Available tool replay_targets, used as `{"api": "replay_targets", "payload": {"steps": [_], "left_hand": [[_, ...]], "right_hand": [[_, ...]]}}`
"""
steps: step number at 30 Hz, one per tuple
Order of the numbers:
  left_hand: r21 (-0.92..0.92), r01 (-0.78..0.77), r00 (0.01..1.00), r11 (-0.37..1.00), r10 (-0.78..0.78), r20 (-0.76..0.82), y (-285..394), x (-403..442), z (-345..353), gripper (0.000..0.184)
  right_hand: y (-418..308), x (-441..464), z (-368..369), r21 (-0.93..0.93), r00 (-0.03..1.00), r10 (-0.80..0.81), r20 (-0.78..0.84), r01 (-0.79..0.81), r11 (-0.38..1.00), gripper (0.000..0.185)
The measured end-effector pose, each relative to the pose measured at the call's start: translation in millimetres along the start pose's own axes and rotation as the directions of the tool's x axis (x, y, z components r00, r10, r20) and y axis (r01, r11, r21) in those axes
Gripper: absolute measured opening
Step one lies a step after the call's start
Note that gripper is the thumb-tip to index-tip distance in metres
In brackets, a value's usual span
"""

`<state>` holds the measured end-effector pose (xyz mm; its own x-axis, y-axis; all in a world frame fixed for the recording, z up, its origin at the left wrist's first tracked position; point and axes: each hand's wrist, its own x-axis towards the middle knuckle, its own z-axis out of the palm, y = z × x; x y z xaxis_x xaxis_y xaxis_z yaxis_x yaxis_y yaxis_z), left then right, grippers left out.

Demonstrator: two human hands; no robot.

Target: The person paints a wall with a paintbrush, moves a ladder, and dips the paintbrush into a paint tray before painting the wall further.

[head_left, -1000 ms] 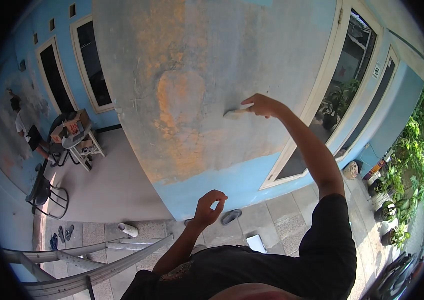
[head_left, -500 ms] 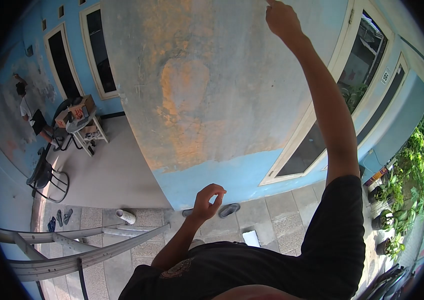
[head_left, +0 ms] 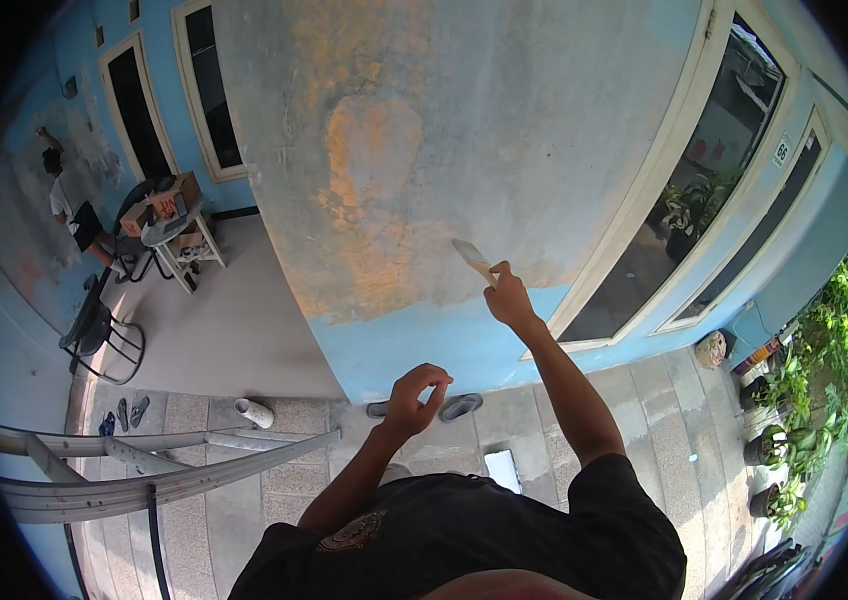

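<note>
My right hand (head_left: 510,298) grips the pale handle of a flat brush (head_left: 473,258), whose bristles are at the grey, patchy part of the wall (head_left: 484,150). An orange-stained patch (head_left: 374,150) lies up and left of the brush, and a light blue band (head_left: 404,345) runs along the wall's lower part. My left hand (head_left: 416,398) is held in front of the blue band, its thumb and fingertips curled together in a ring. Nothing shows between those fingers.
A metal ladder (head_left: 214,480) lies across the lower left. Farther left, another person (head_left: 74,210) faces a patchy wall beside a table with boxes (head_left: 174,200) and a chair (head_left: 99,330). Windows (head_left: 714,170) and potted plants (head_left: 769,445) are at right; sandals (head_left: 461,407) lie below.
My right hand went up the wall to the top edge of the view, then came down with the brush, lower than at first. My left hand keeps its curled pose.
</note>
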<state>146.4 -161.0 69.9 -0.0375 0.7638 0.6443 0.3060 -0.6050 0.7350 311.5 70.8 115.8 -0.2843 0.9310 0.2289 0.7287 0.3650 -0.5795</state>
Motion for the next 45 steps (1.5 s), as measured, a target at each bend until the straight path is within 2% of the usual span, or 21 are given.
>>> {"api": "replay_targets", "payload": {"steps": [4,6,8,14,17,20,22,24,25,27,28,30,31,32,33,35,38,40,42,44,45], "left_hand": [[-0.007,0.032,0.999,0.999,-0.033,-0.004,0,-8,-2,0.011],[0.005,0.037,0.999,0.999,-0.037,-0.013,2,-10,-4,0.008],[0.017,0.038,0.999,0.999,-0.037,-0.018,4,-10,-6,0.007],[0.033,0.035,0.999,0.999,-0.034,-0.023,4,-12,-11,0.007],[0.024,0.088,0.995,0.996,-0.087,-0.042,-2,-12,-13,0.007],[0.025,0.094,0.995,0.995,-0.093,-0.043,-5,-9,-16,0.007],[0.04,0.086,0.996,0.996,-0.084,-0.043,-7,-6,-20,0.007],[0.02,0.089,0.995,0.996,-0.088,-0.05,-9,-3,-23,0.007],[0.02,0.086,0.995,0.996,-0.085,-0.052,-11,0,-24,0.007],[0.009,0.069,0.996,0.998,-0.068,-0.051,-14,2,-26,0.008],[0.005,0.073,0.996,0.997,-0.072,-0.053,-14,4,-26,0.008],[-0.001,0.056,0.997,0.998,-0.056,-0.046,-15,9,-28,0.008],[-0.006,0.062,0.997,0.998,-0.062,-0.045,-17,11,-29,0.008],[-0.008,0.071,0.997,0.997,-0.071,-0.042,-19,12,-30,0.008],[-0.009,0.079,0.996,0.997,-0.079,-0.037,-20,12,-32,0.007],[-0.012,0.074,0.996,0.997,-0.074,-0.047,-23,12,-36,0.007],[-0.01,0.074,0.994,0.997,-0.074,-0.076,-30,12,-42,0.007],[-0.005,0.077,0.993,0.997,-0.077,-0.087,-34,16,-46,0.007],[-0.01,0.068,0.994,0.998,-0.069,-0.083,-35,18,-48,0.006],[-0.007,0.073,0.995,0.997,-0.073,-0.072,-37,19,-49,0.006],[-0.002,0.076,0.995,0.997,-0.076,-0.063,-39,20,-50,0.007]], "right_hand": [[-17,10,-53,0.175,0.988,-0.154,0.012,0.149,0.973,0.032],[-28,19,-81,0.442,0.996,-0.074,0.04,0.048,0.896,0.028],[-36,36,-105,0.611,0.984,-0.174,-0.041,0.162,0.775,0.03],[-116,59,-199,0.683,0.965,-0.116,-0.234,0.248,0.687,0.028],[-154,85,-244,0.736,0.931,-0.205,-0.301,0.364,0.571,0.03],[-188,111,-277,0.825,0.869,-0.327,-0.372,0.471,0.313,0.032],[-216,128,-303,0.775,0.777,-0.41,-0.478,0.592,0.22,0.031],[-253,130,-325,0.392,0.54,-0.53,-0.654,0.841,0.374,0.029],[-269,134,-337,0.39,0.538,-0.532,-0.654,0.842,0.372,0.029],[-293,148,-353,-0.117,0.243,-0.739,-0.629,0.909,0.399,0.022],[-299,156,-351,-0.115,0.247,-0.741,-0.625,0.909,0.4,0.022],[-303,175,-343,-0.483,0.018,-0.863,-0.505,0.823,0.3,0.016],[-281,188,-332,-0.563,0.183,-0.907,-0.38,0.733,0.383,0.025],[-269,194,-310,-0.732,0.001,-0.964,-0.267,0.65,0.203,0.019],[-255,180,-287,-0.772,0.002,-0.988,-0.154,0.624,0.121,0.019],[-223,143,-240,-0.739,0.126,-0.992,0.018,0.67,0.072,0.026],[-201,100,-198,-0.544,0.326,-0.929,0.177,0.819,0.184,0.02],[-220,108,-214,-0.328,0.518,-0.849,0.107,0.824,0.461,0.012],[-247,147,-251,-0.212,0.467,-0.882,-0.061,0.857,0.469,0.012],[-290,172,-303,-0.42,0.527,-0.822,-0.216,0.71,0.565,0.007],[-309,182,-330,-0.325,0.485,-0.831,-0.272,0.767,0.554,0.01]]}}
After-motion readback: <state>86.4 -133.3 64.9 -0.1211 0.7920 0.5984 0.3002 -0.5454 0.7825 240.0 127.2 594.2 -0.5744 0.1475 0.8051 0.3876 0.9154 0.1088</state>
